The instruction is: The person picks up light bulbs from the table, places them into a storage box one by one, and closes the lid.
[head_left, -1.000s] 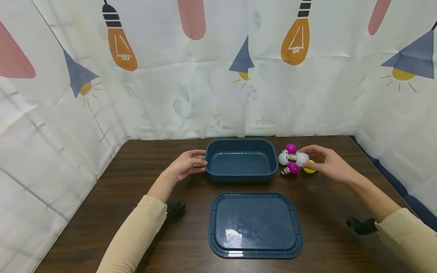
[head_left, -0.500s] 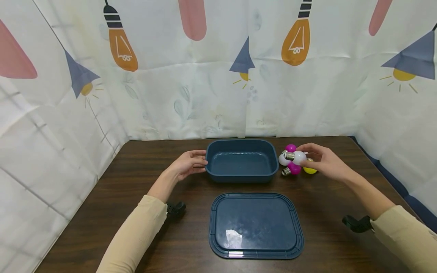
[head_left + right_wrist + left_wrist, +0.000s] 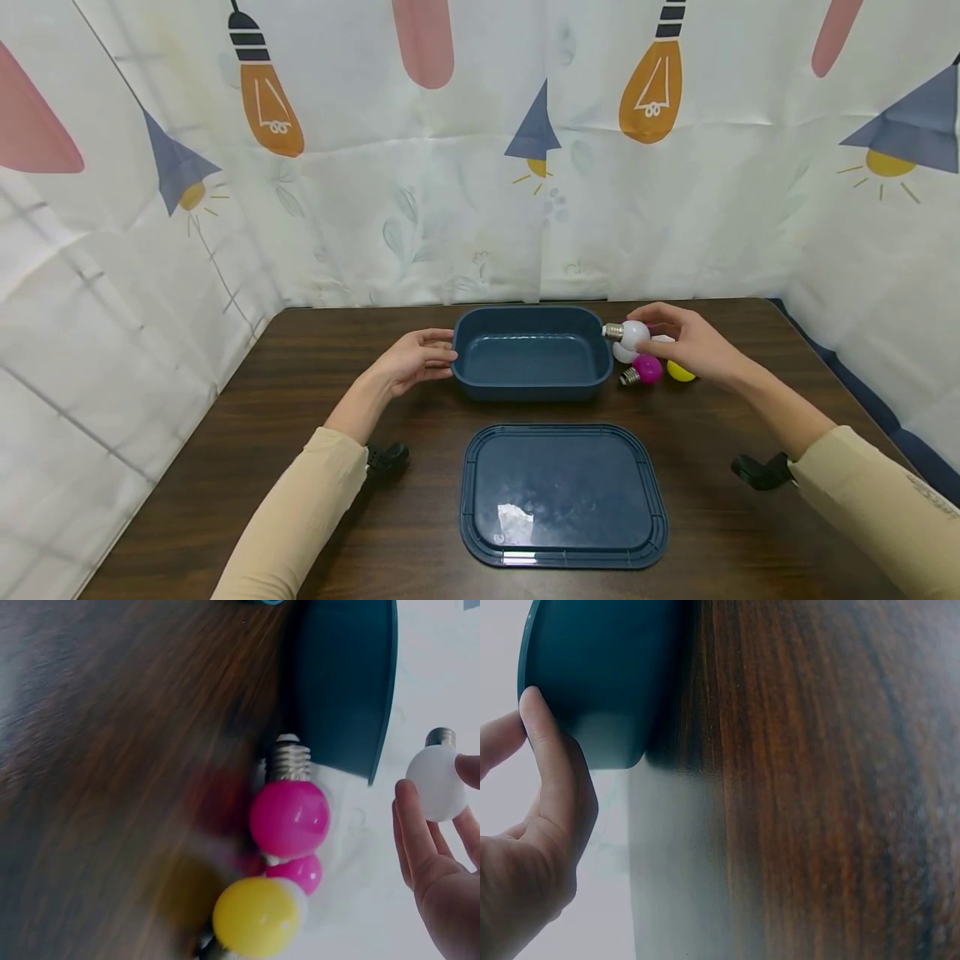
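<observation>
A dark blue plastic box (image 3: 532,390) stands near the back of the table. My left hand (image 3: 416,362) rests its fingertips on the box's left end, close to the rim, as the left wrist view also shows. My right hand (image 3: 686,337) pinches a white light bulb (image 3: 636,335) between thumb and fingers, its metal screw base pointing left at the box's right rim. Below it, beside the box, lie a magenta bulb (image 3: 291,817), a second magenta bulb (image 3: 301,873), a yellow bulb (image 3: 255,916) and white bulbs, partly hidden.
A dark blue lid (image 3: 562,496) lies flat in front of the box on the brown wooden table (image 3: 300,500). Behind the table hangs a white curtain (image 3: 465,208) printed with lamps and bulbs.
My right hand has moved left and slightly up with the white light bulb, from above the pile to the box's right rim. The left hand has stayed at the box.
</observation>
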`<control>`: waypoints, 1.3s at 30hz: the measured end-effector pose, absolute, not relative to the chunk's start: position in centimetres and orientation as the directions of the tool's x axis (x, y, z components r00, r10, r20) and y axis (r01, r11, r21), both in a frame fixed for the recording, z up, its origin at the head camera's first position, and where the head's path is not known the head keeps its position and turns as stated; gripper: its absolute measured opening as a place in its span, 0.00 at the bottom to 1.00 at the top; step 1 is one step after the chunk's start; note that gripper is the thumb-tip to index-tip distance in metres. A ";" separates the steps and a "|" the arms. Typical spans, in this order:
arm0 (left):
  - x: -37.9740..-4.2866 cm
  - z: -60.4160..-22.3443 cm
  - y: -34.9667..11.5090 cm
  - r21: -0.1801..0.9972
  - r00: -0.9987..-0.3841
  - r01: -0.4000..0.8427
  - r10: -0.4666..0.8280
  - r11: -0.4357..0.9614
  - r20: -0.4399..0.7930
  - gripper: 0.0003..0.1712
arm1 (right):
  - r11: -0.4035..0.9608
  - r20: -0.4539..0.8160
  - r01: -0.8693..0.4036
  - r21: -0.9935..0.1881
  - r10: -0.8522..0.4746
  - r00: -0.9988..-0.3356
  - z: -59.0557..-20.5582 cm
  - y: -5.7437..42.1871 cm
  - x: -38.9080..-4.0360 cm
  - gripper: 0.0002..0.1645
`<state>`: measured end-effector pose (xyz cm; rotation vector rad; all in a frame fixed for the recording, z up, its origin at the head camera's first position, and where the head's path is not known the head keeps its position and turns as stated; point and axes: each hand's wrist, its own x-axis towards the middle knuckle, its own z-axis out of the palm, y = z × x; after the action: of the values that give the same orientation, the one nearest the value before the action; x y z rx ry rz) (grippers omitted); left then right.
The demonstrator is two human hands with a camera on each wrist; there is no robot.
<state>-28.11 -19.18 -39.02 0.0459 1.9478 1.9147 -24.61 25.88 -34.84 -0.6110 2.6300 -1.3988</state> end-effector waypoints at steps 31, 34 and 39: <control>-27.9 -39.0 -18.8 0.969 -0.922 -0.228 0.300 0.093 -0.245 0.32 | 0.474 0.101 -0.324 -0.818 -0.436 -0.894 -35.6 19.8 -28.1 0.25; -27.8 -39.0 -18.8 0.969 -0.922 -0.226 0.300 0.096 -0.245 0.32 | 0.490 0.104 -0.334 -0.805 -0.438 -0.893 -35.7 19.1 -28.4 0.24; -27.8 -38.9 -18.9 0.969 -0.923 -0.224 0.297 0.104 -0.245 0.32 | 0.497 0.084 -0.326 -0.804 -0.448 -0.890 -35.5 17.8 -28.8 0.24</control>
<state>-27.79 -18.87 -38.94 0.0711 2.0100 1.8757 -28.83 17.79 -35.54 -0.6756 2.5987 -1.3518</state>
